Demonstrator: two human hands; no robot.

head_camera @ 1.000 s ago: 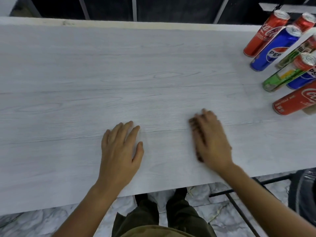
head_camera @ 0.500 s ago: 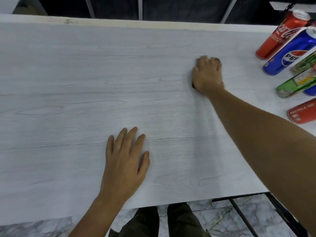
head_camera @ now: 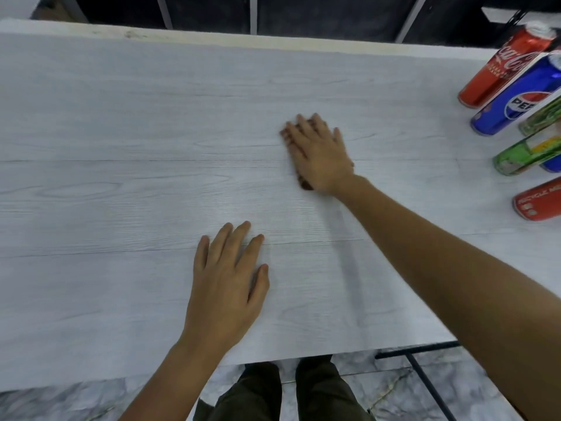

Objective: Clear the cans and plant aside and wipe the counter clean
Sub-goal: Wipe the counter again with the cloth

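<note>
Now right hand [head_camera: 318,153] nearer, left hand [head_camera: 226,281] unmoved.

One desk [head_camera: 121,117], pale grey with a wood grain, carries everything counted here. Two hands lie on it: the left hand [head_camera: 226,287] flat near the desk's near edge, the right hand [head_camera: 318,153] further in toward the middle of the desk. One dark brown cloth [head_camera: 304,184] shows in part from under the right hand. At the desk's right end stand at least six cans, some cut by the frame's edge: two red cans, one at the far corner [head_camera: 501,74] and one nearest the front [head_camera: 538,202]; two blue cans, one large [head_camera: 516,98] and one barely showing [head_camera: 552,164]; two green cans [head_camera: 525,153] [head_camera: 543,118].
</note>
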